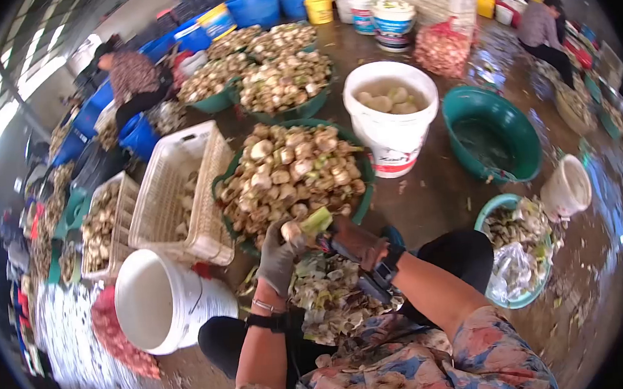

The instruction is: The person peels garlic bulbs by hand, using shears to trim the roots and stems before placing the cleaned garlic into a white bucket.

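Observation:
My left hand [281, 257], in a grey glove, is closed around a garlic bulb [291, 231] with a thick pale-green stem [317, 221] pointing right. At the stem's end is my right hand [357, 242], in a darker glove, its fingers curled. Whatever it grips is too small and dark to make out. Both hands are at the near edge of a green basin [368, 184] heaped with untrimmed garlic bulbs [287, 167]. Below them, between my knees, lies a pile of torn husks and leaves [330, 295].
A white bucket [387, 139] holding pale bulbs stands beyond the basin, beside a green tub [493, 132]. On the left are a white crate [179, 183] and a white bucket [203, 305]. A scrap basin [485, 217] sits right. Other people [137, 76] sit farther off.

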Motion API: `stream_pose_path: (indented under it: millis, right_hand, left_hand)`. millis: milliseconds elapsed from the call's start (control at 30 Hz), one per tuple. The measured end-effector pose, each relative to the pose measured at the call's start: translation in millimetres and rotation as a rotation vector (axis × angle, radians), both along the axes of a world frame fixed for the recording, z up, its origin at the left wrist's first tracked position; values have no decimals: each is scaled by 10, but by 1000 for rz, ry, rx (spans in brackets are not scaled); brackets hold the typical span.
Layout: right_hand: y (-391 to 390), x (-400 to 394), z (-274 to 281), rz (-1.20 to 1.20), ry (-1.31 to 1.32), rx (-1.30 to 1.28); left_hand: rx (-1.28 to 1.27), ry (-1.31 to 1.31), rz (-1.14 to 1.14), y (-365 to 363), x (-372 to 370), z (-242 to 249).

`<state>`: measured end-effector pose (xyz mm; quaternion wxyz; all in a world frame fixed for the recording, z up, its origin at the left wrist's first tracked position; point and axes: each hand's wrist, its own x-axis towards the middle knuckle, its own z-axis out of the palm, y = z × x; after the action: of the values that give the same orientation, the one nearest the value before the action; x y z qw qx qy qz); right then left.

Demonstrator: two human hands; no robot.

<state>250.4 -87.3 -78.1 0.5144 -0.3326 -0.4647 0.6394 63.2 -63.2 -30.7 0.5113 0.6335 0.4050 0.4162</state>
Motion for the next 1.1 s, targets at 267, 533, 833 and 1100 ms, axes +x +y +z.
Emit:
stream_pose_path:
  millis: [267, 533, 833, 1100]
  right_hand:
    - [-220, -172, 234, 19, 443, -196]
    - [-324, -89, -70, -142, -146, -83]
    - [-436, -32, 3, -235, -554, 4]
    - [-418, -5, -162, -93, 305, -114]
  left_hand:
    - [-391, -478, -198, -314, 58, -29]
    - [-396, -61, 38, -192, -73, -150]
    - [123, 329, 257, -213, 160, -295]
    - [-598, -510, -136, -443, 59, 102]
